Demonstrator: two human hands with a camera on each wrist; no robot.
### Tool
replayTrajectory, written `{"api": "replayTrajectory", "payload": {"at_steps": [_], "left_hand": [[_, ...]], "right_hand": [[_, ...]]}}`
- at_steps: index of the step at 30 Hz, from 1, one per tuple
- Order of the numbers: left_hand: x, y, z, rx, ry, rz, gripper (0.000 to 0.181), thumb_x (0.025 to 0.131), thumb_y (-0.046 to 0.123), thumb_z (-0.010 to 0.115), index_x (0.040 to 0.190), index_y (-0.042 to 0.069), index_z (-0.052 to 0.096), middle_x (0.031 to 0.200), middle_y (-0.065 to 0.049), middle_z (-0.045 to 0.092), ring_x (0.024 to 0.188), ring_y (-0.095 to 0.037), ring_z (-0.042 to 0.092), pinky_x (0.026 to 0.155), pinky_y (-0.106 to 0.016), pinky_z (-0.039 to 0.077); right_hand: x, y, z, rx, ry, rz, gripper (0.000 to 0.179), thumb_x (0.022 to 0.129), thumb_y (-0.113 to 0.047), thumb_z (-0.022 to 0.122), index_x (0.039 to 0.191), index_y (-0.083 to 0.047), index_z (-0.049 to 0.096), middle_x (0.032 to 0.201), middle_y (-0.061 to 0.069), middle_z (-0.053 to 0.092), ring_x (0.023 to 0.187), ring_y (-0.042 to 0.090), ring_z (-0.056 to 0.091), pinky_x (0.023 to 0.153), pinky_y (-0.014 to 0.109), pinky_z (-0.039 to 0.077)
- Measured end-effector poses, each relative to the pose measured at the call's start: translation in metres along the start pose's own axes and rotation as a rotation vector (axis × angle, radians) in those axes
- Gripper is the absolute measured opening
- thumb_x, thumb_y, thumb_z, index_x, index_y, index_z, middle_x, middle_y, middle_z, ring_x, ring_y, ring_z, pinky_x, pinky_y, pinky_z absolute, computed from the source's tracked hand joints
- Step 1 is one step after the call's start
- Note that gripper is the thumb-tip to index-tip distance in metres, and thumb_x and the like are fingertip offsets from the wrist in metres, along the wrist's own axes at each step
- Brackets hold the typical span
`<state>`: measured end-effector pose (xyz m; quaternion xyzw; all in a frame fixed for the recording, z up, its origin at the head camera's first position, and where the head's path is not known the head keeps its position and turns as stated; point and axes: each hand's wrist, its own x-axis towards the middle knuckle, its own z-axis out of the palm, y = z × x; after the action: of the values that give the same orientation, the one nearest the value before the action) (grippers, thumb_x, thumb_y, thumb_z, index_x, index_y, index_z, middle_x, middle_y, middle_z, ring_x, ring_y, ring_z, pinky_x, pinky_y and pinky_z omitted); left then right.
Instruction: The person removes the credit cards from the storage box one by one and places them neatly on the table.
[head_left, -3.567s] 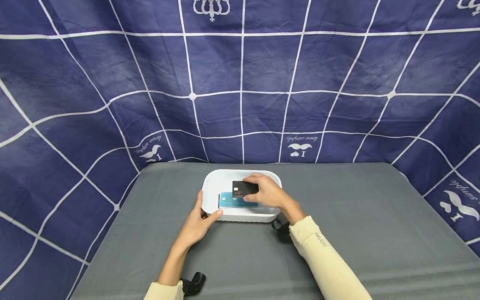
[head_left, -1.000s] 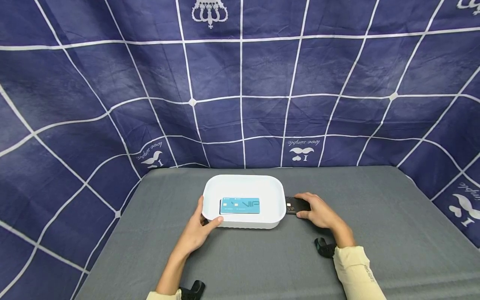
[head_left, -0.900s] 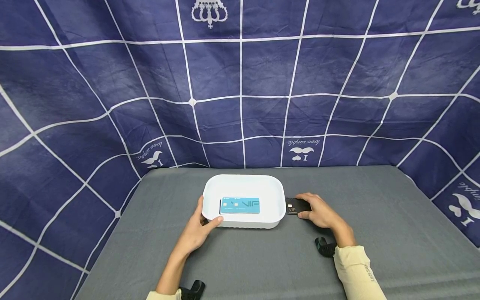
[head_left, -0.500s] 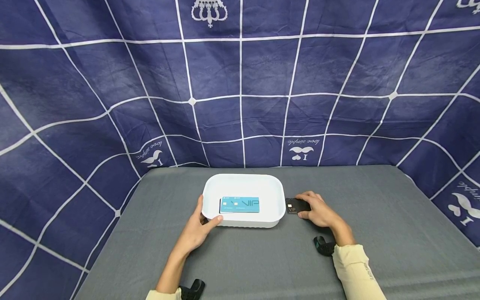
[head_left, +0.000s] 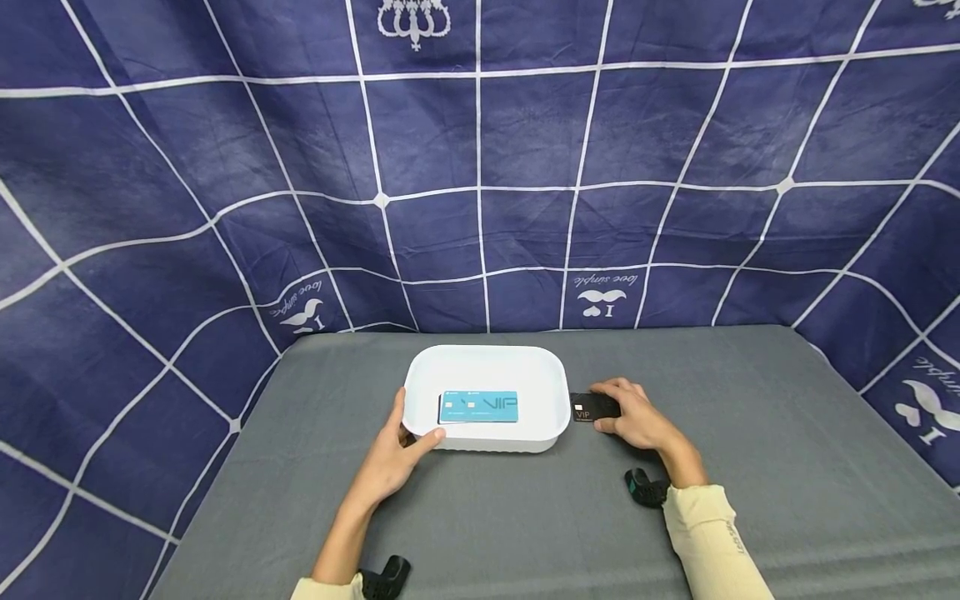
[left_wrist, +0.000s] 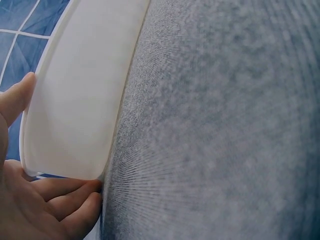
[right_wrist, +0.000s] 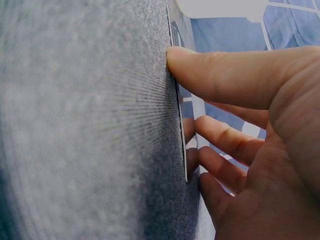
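A white tray (head_left: 487, 442) with rounded corners stands on the grey cloth. My left hand (head_left: 386, 461) grips its near left corner, thumb on the front rim and fingers along the left end, as the left wrist view shows. Inside the tray lie overlapping teal cards (head_left: 480, 407) printed "VIP", with a dark edge under them at the left. Just right of the tray, a black card (head_left: 588, 407), also marked "VIP", lies flat on the cloth. My right hand (head_left: 637, 417) holds it by its edges; in the right wrist view the thumb (right_wrist: 200, 70) is at the near edge.
Grey cloth (head_left: 525, 525) covers the table around the tray and both hands. A blue curtain (head_left: 525, 225) with white grid lines hangs right behind the table's far edge and along both sides. Each wrist wears a black strap-on device (head_left: 647, 488).
My right hand has carried the black card from above the teal cards, out of the tray, down to the cloth on its right. Over the last second, both hands have barely moved.
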<state>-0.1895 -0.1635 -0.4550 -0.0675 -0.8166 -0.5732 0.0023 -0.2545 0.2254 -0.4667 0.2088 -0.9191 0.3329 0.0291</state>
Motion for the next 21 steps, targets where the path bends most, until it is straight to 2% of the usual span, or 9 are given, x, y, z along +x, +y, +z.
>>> {"api": "replayTrajectory", "payload": {"at_steps": [6,14,21], "left_hand": [[-0.0005,0.0022,-0.0011,0.018,-0.003,-0.023,0.103,0.092,0.032,0.073,0.158,0.007,-0.002,0.158,-0.025,0.021,0.138,-0.039,0.034,0.104,-0.053,0.035],[-0.0019,0.0031,-0.0005,0.004,-0.007,0.008,0.100,0.092,0.025,0.073,0.159,0.007,0.001,0.153,-0.027,0.031,0.135,-0.040,0.039,0.102,-0.053,0.037],[-0.0007,0.0036,-0.0018,0.009,-0.011,0.006,0.101,0.092,0.027,0.073,0.159,0.007,-0.001,0.153,-0.027,0.030,0.135,-0.039,0.039,0.102,-0.052,0.036]], "right_hand": [[-0.0001,0.0015,0.0005,0.009,0.018,0.004,0.056,0.077,-0.004,0.079,0.129,0.007,0.058,0.119,0.025,0.057,0.111,0.043,0.046,0.095,0.059,0.034],[-0.0020,0.0018,0.0013,0.012,0.014,0.011,0.056,0.077,-0.004,0.080,0.127,0.007,0.059,0.117,0.024,0.057,0.111,0.043,0.046,0.094,0.059,0.035],[0.0014,0.0015,0.0013,-0.006,0.018,0.004,0.054,0.078,-0.004,0.079,0.126,0.007,0.060,0.117,0.024,0.057,0.111,0.043,0.046,0.095,0.059,0.035]]}}
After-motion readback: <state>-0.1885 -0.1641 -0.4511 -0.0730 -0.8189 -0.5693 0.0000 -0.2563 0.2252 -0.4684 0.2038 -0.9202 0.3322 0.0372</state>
